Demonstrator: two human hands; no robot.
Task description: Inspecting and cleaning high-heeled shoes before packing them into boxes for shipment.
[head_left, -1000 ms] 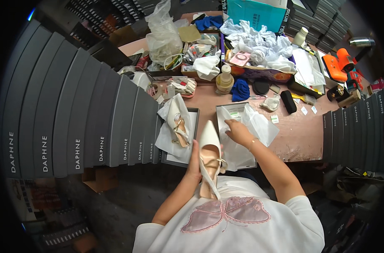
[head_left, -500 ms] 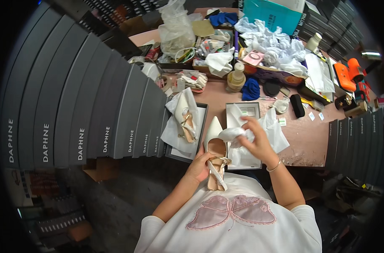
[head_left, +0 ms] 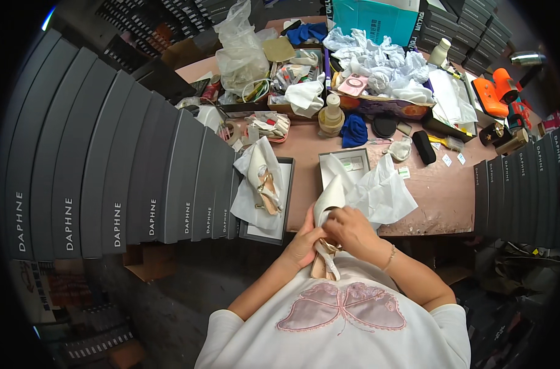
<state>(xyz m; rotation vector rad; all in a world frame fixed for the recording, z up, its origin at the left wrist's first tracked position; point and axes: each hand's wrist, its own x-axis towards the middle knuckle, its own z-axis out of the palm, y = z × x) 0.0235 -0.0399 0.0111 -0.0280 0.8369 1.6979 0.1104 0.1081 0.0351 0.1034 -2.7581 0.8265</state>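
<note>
A white pointed-toe slingback shoe (head_left: 333,192) is held toe-up in front of my chest. My left hand (head_left: 302,246) is closed around its side, thumb near the opening. My right hand (head_left: 355,232) has its bunched fingers at the shoe's opening, pressing in a wad of white tissue paper that is mostly hidden by fingers and upper. The gold-trimmed strap and tan insole show below my hands. Just beyond the shoe lies an open grey shoebox (head_left: 361,161) with white tissue paper (head_left: 387,194) spilling over its right side. The matching shoe (head_left: 259,169) rests on paper in a box part (head_left: 286,203) at left.
Tall rows of dark grey shoeboxes (head_left: 123,166) stand at left, with more shoeboxes (head_left: 520,190) at right. Across the table are a pump bottle (head_left: 331,117), a blue cloth (head_left: 354,130), a black case (head_left: 424,147), a carton of crumpled paper (head_left: 384,67) and an orange tool (head_left: 494,93).
My right hand has moved left and down from above the box, bringing the tissue wad into the shoe's opening. The shoe has shifted slightly right and tilted with my left hand.
</note>
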